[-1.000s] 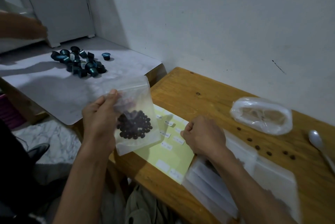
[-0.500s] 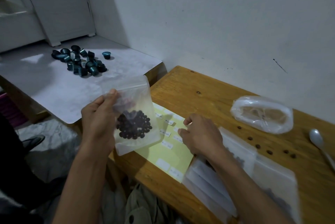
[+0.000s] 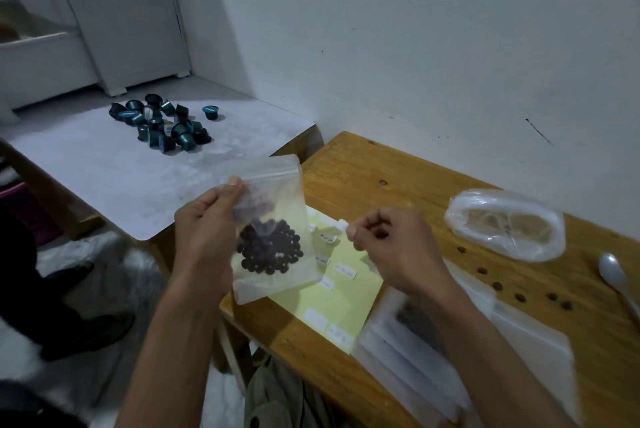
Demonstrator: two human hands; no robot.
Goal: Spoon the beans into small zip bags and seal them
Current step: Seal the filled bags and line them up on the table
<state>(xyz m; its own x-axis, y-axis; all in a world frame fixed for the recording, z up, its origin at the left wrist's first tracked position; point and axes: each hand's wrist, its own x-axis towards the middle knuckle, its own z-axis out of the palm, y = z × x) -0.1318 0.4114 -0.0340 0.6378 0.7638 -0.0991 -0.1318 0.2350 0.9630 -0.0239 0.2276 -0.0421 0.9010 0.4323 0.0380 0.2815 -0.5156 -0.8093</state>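
My left hand (image 3: 204, 237) holds a small clear zip bag (image 3: 277, 185) upright over the table's left edge, thumb in front and fingers behind. Dark beans (image 3: 270, 251) fill the bag's lower half. My right hand (image 3: 391, 247) hovers just right of the bag and pinches a small white label (image 3: 341, 225) between thumb and forefinger. Below it lies a pale yellow label sheet (image 3: 346, 303) with several white labels. A metal spoon (image 3: 614, 275) lies at the far right. A large open plastic bag (image 3: 505, 223) sits at the back right.
Loose beans (image 3: 519, 297) are scattered on the wooden table (image 3: 363, 171). A stack of empty zip bags (image 3: 519, 334) lies under my right forearm. A lower white table (image 3: 104, 167) on the left carries several dark blue capsules (image 3: 162, 124). Dark shoes (image 3: 69, 271) stand on the floor.
My right hand has lifted off the label sheet with a white label pinched in its fingertips. My left hand and the bag have stayed almost still.
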